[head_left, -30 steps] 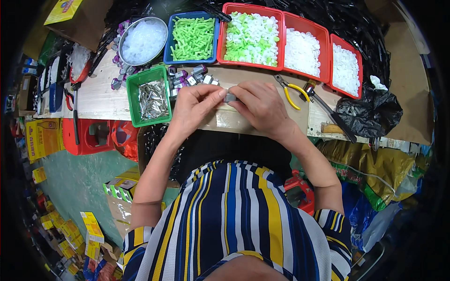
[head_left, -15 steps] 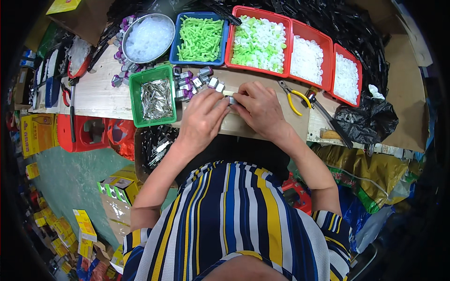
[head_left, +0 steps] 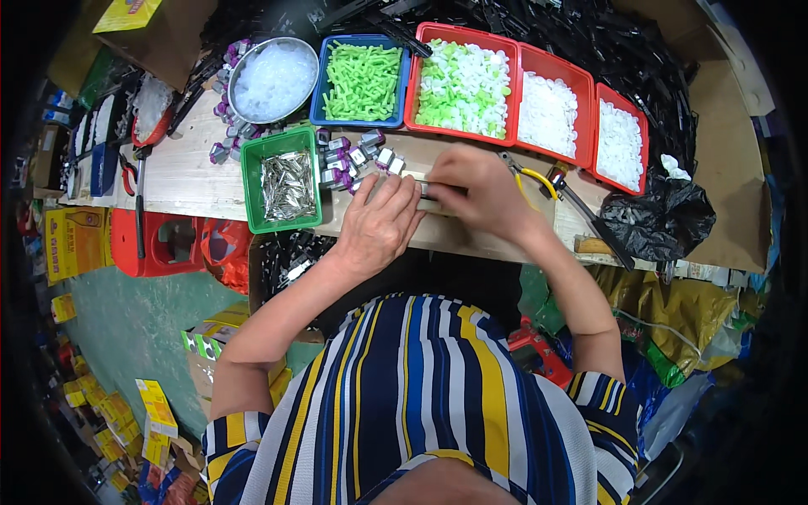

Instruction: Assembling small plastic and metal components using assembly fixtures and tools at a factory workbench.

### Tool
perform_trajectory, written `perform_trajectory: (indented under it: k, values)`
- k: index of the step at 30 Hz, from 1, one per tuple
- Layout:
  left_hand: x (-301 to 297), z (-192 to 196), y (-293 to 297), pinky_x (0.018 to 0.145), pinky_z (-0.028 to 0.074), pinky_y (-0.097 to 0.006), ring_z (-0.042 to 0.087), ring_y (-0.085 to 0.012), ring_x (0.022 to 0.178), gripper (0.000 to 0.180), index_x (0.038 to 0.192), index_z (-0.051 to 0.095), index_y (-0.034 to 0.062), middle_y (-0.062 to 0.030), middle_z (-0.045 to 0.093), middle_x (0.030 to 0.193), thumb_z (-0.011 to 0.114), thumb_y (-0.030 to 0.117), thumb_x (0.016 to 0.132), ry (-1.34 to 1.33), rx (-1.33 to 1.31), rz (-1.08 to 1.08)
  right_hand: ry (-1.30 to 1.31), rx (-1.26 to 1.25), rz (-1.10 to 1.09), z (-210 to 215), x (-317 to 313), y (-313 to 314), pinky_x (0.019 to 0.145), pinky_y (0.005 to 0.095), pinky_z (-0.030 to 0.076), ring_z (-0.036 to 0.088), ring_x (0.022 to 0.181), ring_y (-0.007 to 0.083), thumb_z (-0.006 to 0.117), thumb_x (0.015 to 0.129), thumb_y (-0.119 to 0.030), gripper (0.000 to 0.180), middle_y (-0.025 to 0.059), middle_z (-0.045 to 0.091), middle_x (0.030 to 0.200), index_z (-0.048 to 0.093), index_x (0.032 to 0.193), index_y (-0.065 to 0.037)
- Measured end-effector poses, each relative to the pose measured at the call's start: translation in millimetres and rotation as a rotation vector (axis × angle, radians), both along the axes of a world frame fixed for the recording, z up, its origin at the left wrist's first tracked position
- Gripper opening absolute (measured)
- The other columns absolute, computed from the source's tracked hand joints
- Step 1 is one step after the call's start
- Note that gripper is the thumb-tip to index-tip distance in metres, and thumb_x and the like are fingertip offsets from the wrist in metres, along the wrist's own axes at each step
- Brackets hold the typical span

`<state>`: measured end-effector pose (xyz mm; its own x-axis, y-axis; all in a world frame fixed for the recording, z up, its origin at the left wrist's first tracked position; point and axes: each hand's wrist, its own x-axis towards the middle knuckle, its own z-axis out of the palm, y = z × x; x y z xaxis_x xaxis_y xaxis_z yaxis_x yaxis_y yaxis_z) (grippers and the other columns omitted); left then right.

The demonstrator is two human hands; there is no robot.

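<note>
My left hand (head_left: 380,221) lies at the front edge of the bench, fingers pressed together over a small part mostly hidden beneath them. Close by on its right, my right hand (head_left: 480,192) has its fingers curled and closed at the same spot, slightly blurred. What either one grips is covered; only a thin pale strip shows between the fingertips. Small grey motor-like blocks (head_left: 386,159) with purple ends lie scattered just beyond my left hand. A green tray (head_left: 250,193) of thin metal pins (head_left: 290,178) stands to the left of them.
Behind stand a metal bowl (head_left: 316,82) of clear pieces, a blue tray (head_left: 358,122) of green sticks and red trays (head_left: 461,132) of green and white pieces. Yellow-handled pliers (head_left: 543,179), a black-handled tool (head_left: 608,238) and a black plastic bag (head_left: 661,217) lie right.
My right hand has shifted slightly right and turned, its fingers now more curled. My left hand has moved a little right and lower, fingers flatter. The whole view has shifted slightly.
</note>
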<state>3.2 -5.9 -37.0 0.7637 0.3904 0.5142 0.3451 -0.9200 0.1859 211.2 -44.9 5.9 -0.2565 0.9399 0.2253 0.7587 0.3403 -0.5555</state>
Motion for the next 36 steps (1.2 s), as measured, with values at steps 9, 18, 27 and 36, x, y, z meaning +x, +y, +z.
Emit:
perform_trajectory:
  k: [9,18,27,36]
  values:
    - [-0.6,16.6,2.9,0.098,0.041,-0.048,0.056,-0.032,0.109,0.03,0.104,0.065,-0.002,-0.0129,0.058,0.11,0.073,0.014,0.08,-0.042,-0.153,0.038,-0.246,0.248,-0.167,0.8,18.0,89.5,0.073,0.0447,0.05,0.064,0.083,0.0348,0.07,0.083,-0.008,0.016,0.0147,0.062,0.089,0.071,0.097,0.0]
    - [-80.8,41.2,39.3,0.083,0.047,-0.043,0.056,-0.0334,0.095,0.011,0.089,0.07,0.0005,-0.0116,0.063,0.088,0.072,0.002,0.078,-0.244,-0.152,0.417,-0.336,0.268,-0.121,-4.5,18.8,95.2,0.071,0.0455,0.049,0.062,0.082,0.0337,0.071,0.08,-0.007,0.016,0.0142,0.06,0.088,0.07,0.095,-0.002]
    - [-100.6,23.2,86.8,0.077,0.048,-0.043,0.056,-0.0328,0.087,0.011,0.076,0.071,0.0016,-0.0125,0.061,0.08,0.077,0.006,0.067,0.081,-0.184,0.368,-0.144,0.258,-0.069,-4.1,27.3,103.3,0.071,0.0379,0.05,0.063,0.081,0.0311,0.067,0.081,-0.005,0.009,0.0129,0.061,0.09,0.067,0.09,-0.003]
    - [-97.7,26.5,96.6,0.082,0.048,-0.041,0.058,-0.0307,0.091,0.018,0.083,0.068,0.0005,-0.012,0.062,0.08,0.077,0.015,0.076,0.172,-0.359,0.367,-0.171,0.098,-0.264,0.2,42.9,89.9,0.073,0.031,0.05,0.062,0.077,0.0178,0.066,0.085,-0.005,0.01,0.0093,0.065,0.087,0.065,0.094,0.0]
